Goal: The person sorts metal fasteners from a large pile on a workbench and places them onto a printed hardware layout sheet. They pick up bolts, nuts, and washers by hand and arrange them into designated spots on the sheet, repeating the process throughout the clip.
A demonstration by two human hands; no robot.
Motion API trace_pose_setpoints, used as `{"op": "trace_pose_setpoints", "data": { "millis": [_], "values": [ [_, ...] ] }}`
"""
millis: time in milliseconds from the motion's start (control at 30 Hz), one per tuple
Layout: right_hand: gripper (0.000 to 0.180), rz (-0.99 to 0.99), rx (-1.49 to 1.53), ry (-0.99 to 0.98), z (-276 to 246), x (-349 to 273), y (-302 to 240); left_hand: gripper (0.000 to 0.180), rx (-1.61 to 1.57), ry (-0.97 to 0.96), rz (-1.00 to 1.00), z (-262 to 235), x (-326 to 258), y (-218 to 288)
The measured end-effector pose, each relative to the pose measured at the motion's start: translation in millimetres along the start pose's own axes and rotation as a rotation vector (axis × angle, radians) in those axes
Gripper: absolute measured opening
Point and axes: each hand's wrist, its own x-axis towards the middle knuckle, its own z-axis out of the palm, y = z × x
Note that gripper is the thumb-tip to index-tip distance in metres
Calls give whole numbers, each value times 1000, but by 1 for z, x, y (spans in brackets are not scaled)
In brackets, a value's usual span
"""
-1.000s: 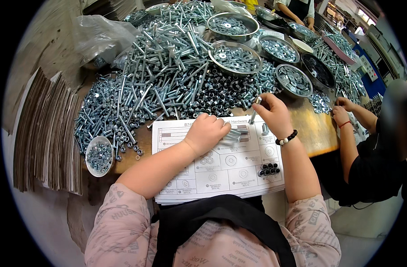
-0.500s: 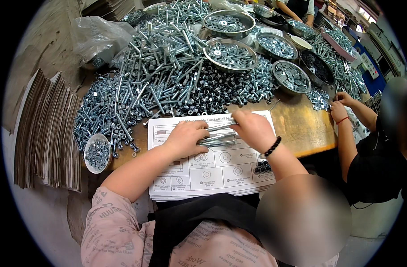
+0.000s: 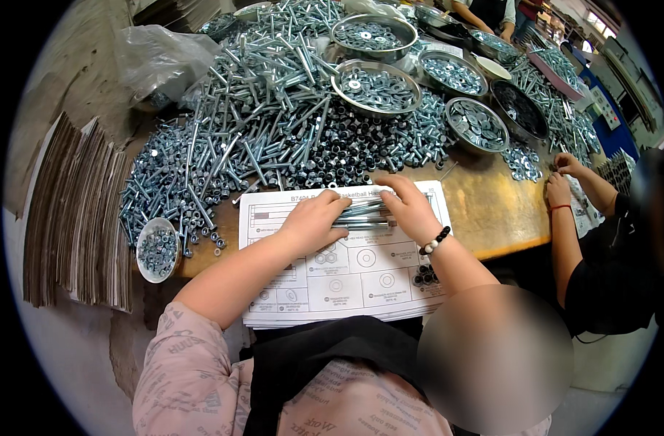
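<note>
Several long silver bolts (image 3: 362, 224) lie side by side across a stack of printed parts sheets (image 3: 325, 309) in front of me. My left hand (image 3: 314, 221) is closed around their left ends, fingers over the top and thumb below. At the other end my right hand (image 3: 412, 212), with a beaded bracelet on the wrist, grips the same bundle between fingers and thumb. A small group of black-centred lock nuts (image 3: 424, 275) rests on the sheet under my right forearm.
Beyond the sheets rises a heap of bolts (image 3: 266, 87) and nuts (image 3: 339, 145). Metal bowls of washers (image 3: 375, 89) stand at the back right. A white bowl of small parts (image 3: 158, 251) is at left, near stacked cardboard (image 3: 74, 218). A co-worker's hands (image 3: 561, 182) work at right.
My right hand has shifted slightly right and turned, and now sits at the bolts' right ends. My left hand has moved a little right along the bundle, its thumb showing.
</note>
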Motion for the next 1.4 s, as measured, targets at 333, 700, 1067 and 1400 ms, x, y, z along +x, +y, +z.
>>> {"op": "trace_pose_setpoints", "data": {
  "millis": [333,700,1067,1400],
  "values": [
    [39,345,543,7,-4,-15,-9,51,-93,-15,-70,-1,11,3],
    [37,248,441,48,-27,-17,-19,21,528,148,-499,-26,58,-100],
    [34,258,396,88,-43,-25,-12,10,279,730,-166,-80,27,-48],
    [31,240,460,61,-29,-23,-10,26,-149,309,136,-1,28,39]
  ]
}}
